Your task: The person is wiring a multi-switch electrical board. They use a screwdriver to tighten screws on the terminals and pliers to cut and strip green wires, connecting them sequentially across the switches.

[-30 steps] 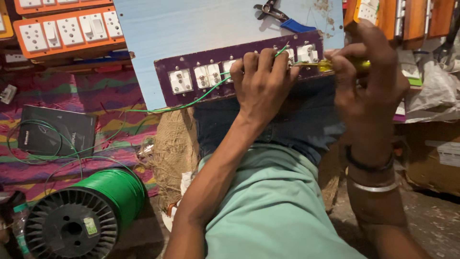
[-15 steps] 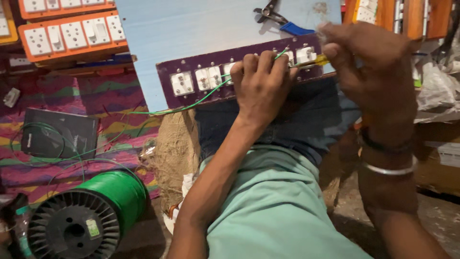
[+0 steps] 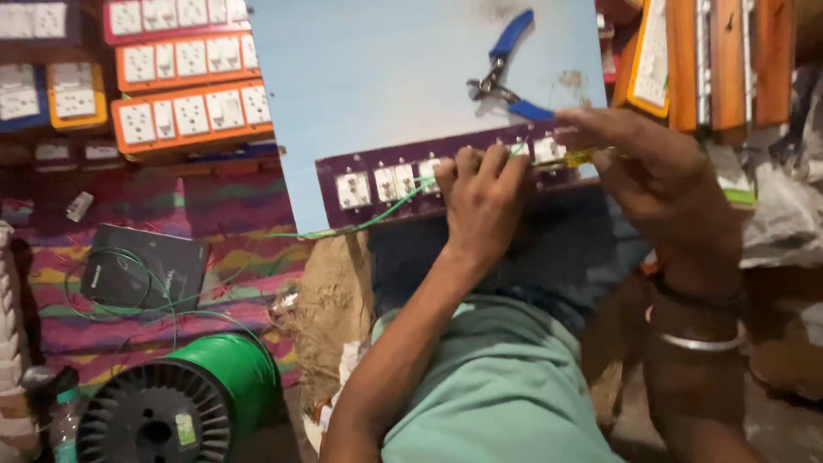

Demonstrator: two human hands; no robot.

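Head view, looking down. The left hand point(image 3: 482, 193) lies with its fingers curled over the near edge of a purple switch panel point(image 3: 386, 184), pressing a green wire point(image 3: 377, 219) against it; the panel, set with white switches, rests on the person's lap at the lower edge of a pale blue board point(image 3: 386, 77). The right hand point(image 3: 651, 176), just right of the left, is closed in a pinch on a yellow-handled screwdriver point(image 3: 583, 158) whose shaft points left along the panel (the tip is hidden behind the left fingers). Just beyond the right hand, blue-handled pliers point(image 3: 506, 69) lie on the board. The wire trails down and left from the left hand, across a striped cloth point(image 3: 223, 223), to a green wire spool point(image 3: 184, 390) well to the left of the forearm. Above the spool sits a black box point(image 3: 141, 270). Far left of the hands, orange switchboards point(image 3: 193, 111) are stacked.
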